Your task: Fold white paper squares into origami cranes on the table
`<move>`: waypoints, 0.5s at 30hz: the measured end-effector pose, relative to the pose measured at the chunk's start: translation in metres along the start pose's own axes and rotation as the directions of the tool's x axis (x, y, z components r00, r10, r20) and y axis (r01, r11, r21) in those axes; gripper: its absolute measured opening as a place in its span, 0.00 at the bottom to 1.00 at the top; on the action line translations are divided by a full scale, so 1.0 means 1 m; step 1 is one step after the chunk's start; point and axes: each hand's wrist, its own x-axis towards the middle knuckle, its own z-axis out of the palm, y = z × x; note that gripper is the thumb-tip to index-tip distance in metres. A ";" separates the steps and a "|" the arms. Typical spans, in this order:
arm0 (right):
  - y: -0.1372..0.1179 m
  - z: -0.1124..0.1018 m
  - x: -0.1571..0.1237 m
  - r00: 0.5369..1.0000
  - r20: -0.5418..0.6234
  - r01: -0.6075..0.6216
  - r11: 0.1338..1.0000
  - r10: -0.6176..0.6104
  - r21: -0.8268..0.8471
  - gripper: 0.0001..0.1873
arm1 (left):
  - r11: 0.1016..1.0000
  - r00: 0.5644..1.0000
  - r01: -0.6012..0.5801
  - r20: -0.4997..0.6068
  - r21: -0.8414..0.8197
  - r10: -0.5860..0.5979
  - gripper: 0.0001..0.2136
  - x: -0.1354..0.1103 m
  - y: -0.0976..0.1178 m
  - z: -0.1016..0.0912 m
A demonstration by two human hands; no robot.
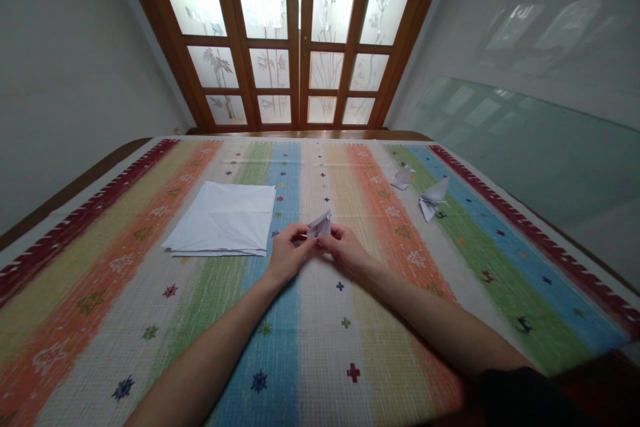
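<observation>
A small folded paper piece (pixel 320 223), pale grey with pointed tips, is pinched between both hands over the middle of the table. My left hand (pixel 290 252) grips its left side with thumb and fingers closed. From the right, my right hand (pixel 346 248) holds the other side, its fingers also closed. The two thumbs come close together at the paper's lower edge. Parts of the paper are hidden behind the fingers. To the left of my hands lies a stack of white paper sheets (pixel 225 217).
Two folded paper cranes, one nearer (pixel 433 200) and one farther (pixel 402 177), stand at the right. A striped, patterned tablecloth (pixel 200 320) covers the table. Beyond are wooden doors with glass panes (pixel 295 53), and a glass panel (pixel 525 160) leans along the right wall.
</observation>
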 end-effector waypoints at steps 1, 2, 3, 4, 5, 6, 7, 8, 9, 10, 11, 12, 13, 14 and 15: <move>0.000 -0.001 0.001 1.000 -0.017 -0.006 1.000 0.006 0.001 0.16 | 1.000 0.999 0.025 -0.020 -0.018 -0.025 0.06 0.001 -0.001 0.000; 0.000 -0.001 0.001 0.999 -0.041 -0.010 1.000 0.010 -0.004 0.16 | 0.998 0.998 0.049 -0.039 -0.042 -0.051 0.07 0.002 -0.001 0.000; -0.001 -0.001 0.002 0.998 -0.067 -0.011 1.000 0.010 -0.010 0.16 | 0.995 0.995 0.072 -0.058 -0.075 -0.077 0.08 0.003 -0.002 0.000; -0.001 -0.002 0.002 0.996 -0.086 -0.012 1.000 0.011 -0.014 0.17 | 0.989 0.992 0.096 -0.073 -0.116 -0.105 0.10 0.004 -0.003 0.000; -0.002 -0.001 0.002 0.995 -0.096 -0.016 1.000 0.015 -0.013 0.17 | 0.979 0.988 0.118 -0.083 -0.165 -0.133 0.12 0.004 -0.003 0.000; -0.003 -0.001 0.002 0.995 -0.096 -0.022 1.000 0.021 -0.003 0.17 | 0.967 0.983 0.138 -0.087 -0.214 -0.160 0.14 0.005 -0.004 0.001; -0.004 0.000 0.002 0.995 -0.091 -0.031 0.999 0.032 0.013 0.18 | 0.954 0.980 0.156 -0.084 -0.255 -0.183 0.17 0.005 -0.004 0.001; -0.005 0.000 0.002 0.995 -0.085 -0.041 0.999 0.044 0.033 0.18 | 0.944 0.977 0.169 -0.078 -0.285 -0.198 0.19 0.005 -0.004 0.002; -0.006 0.001 0.001 0.995 -0.079 -0.053 0.997 0.058 0.053 0.18 | 0.938 0.977 0.172 -0.070 -0.301 -0.202 0.20 0.005 -0.003 0.002; -0.007 0.001 0.001 0.995 -0.076 -0.064 0.995 0.070 0.071 0.17 | 0.937 0.979 0.167 -0.065 -0.308 -0.196 0.20 0.005 -0.003 0.002; -0.008 0.002 0.001 0.994 -0.077 -0.071 0.994 0.078 0.084 0.17 | 0.938 0.981 0.154 -0.063 -0.312 -0.182 0.20 0.004 -0.003 0.002; -0.009 0.002 0.001 0.993 -0.080 -0.075 0.993 0.082 0.091 0.17 | 0.940 0.984 0.139 -0.062 -0.313 -0.166 0.20 0.003 -0.003 0.002; -0.009 0.002 0.001 0.993 -0.087 -0.077 0.993 0.085 0.094 0.17 | 0.942 0.987 0.122 -0.060 -0.313 -0.148 0.19 0.003 -0.003 0.002; -0.009 0.002 0.001 0.991 -0.099 -0.075 0.992 0.085 0.096 0.17 | 0.945 0.990 0.107 -0.056 -0.310 -0.131 0.19 0.002 -0.003 0.002; -0.009 0.002 0.001 0.990 -0.112 -0.073 0.993 0.083 0.098 0.16 | 0.948 0.992 0.094 -0.050 -0.303 -0.114 0.18 0.002 -0.003 0.002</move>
